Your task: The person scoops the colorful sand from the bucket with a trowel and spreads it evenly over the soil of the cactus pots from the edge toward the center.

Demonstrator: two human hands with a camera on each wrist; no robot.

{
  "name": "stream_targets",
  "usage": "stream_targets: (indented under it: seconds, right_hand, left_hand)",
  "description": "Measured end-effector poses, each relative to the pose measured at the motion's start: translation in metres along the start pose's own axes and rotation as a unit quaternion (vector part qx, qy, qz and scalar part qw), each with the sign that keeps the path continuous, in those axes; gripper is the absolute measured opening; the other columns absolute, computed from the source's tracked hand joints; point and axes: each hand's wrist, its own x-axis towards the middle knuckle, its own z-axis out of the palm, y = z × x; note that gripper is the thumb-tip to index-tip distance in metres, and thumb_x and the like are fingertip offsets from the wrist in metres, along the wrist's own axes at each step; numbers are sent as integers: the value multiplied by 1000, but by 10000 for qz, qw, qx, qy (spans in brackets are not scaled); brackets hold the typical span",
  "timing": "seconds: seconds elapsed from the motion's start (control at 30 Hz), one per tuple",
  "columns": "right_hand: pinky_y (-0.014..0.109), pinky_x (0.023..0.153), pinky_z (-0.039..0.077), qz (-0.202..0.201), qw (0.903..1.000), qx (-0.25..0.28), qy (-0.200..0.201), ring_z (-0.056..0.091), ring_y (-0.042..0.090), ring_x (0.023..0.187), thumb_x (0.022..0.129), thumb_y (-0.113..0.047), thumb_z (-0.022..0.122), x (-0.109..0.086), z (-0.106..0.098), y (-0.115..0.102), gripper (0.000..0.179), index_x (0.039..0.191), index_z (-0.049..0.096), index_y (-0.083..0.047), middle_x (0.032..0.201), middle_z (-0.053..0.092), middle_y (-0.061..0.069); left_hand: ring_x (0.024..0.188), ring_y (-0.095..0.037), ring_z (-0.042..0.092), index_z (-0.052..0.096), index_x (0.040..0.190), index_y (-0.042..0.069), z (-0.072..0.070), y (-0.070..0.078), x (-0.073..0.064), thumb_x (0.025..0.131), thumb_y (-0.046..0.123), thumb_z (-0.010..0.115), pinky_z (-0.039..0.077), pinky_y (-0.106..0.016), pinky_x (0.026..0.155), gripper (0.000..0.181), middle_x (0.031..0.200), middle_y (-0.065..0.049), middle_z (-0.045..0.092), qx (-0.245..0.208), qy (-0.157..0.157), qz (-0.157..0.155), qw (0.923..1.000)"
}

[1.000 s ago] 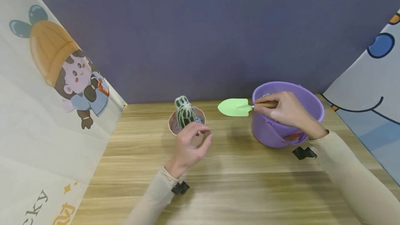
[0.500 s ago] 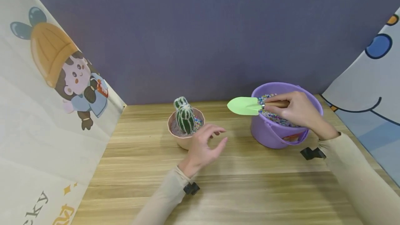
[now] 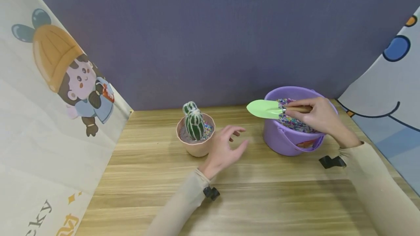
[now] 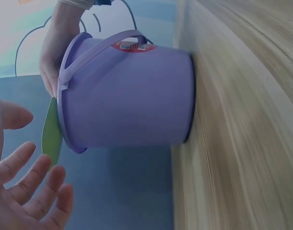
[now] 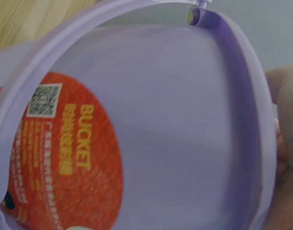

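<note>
My right hand (image 3: 323,117) pinches the wooden handle of a small green trowel (image 3: 263,109) over the purple bucket (image 3: 285,141). The blade points left past the bucket's rim, and no beads show on it. Colourful small beads (image 3: 292,122) lie inside the bucket. My left hand (image 3: 226,148), fingers loosely bent and holding nothing, hovers between the bucket and a pink flowerpot (image 3: 197,150). A striped green cactus (image 3: 194,125) stands in that pot, with some beads (image 3: 208,129) on its right side. In the right wrist view the bucket wall (image 5: 175,110) hides the trowel.
The pot and bucket stand on a wooden table (image 3: 147,177) near its back edge. A dark blue panel (image 3: 210,39) rises behind them. Printed cartoon sheets flank the table, one on the left (image 3: 39,119) and one on the right (image 3: 387,94).
My right hand has moved right with the trowel, bringing its blade from left of the bucket to its rim. My left hand has moved right, away from the pot, uncovering the cactus base.
</note>
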Motion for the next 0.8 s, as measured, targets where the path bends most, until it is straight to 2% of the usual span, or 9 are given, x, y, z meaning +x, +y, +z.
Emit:
stream_targets:
  seconds: [0.13, 0.37, 0.53, 0.63, 0.7, 0.8]
  right_hand:
    - [-1, 81, 44, -21, 9999, 1, 118, 65, -21, 82, 93, -34, 85, 0, -2, 5, 32, 116, 83, -12, 93, 84, 0]
    - [1, 76, 44, 164, 9996, -216, 15, 61, -22, 83, 93, -39, 83, -2, -11, 13, 38, 120, 82, -11, 96, 84, 0]
    - [2, 77, 43, 197, 9996, -207, 63, 59, -24, 86, 95, -38, 82, -6, -20, 22, 39, 122, 81, -10, 94, 84, -7]
    - [5, 74, 43, 221, 9991, -293, 189, 57, -26, 85, 94, -39, 82, -9, -26, 30, 40, 121, 82, -10, 90, 83, -13]
    - [7, 73, 43, 258, 9987, -364, 246, 57, -26, 84, 94, -40, 82, -10, -30, 34, 39, 120, 82, -11, 91, 83, -10]
    - [7, 72, 41, 299, 9969, -659, 302, 59, -17, 86, 93, -43, 83, -12, -35, 40, 40, 118, 83, -12, 99, 84, 4]
  left_hand:
    - [110, -24, 71, 69, 131, 9, 8, 2, 8, 95, 23, 77, 64, -39, 88, 39, 127, -8, 74, -137, -205, -338, 9991]
    - [118, -27, 68, 67, 136, 14, 24, 1, 21, 97, 28, 76, 63, -43, 93, 43, 131, -6, 71, -290, -334, -793, 9959]
    - [130, -22, 63, 60, 146, 20, 32, 2, 33, 97, 36, 76, 61, -42, 101, 55, 146, -2, 64, -235, -358, -992, 9941]
    - [141, -19, 57, 55, 153, 22, 36, 5, 41, 97, 42, 75, 54, -44, 113, 63, 158, 1, 56, -201, -405, -1072, 9932]
    - [148, -20, 51, 52, 156, 23, 39, 7, 45, 96, 47, 74, 48, -48, 120, 69, 164, 2, 50, -199, -469, -1124, 9924]
    - [156, -21, 42, 48, 160, 25, 44, 10, 51, 95, 54, 73, 38, -55, 127, 76, 171, 4, 41, -176, -619, -1185, 9909]
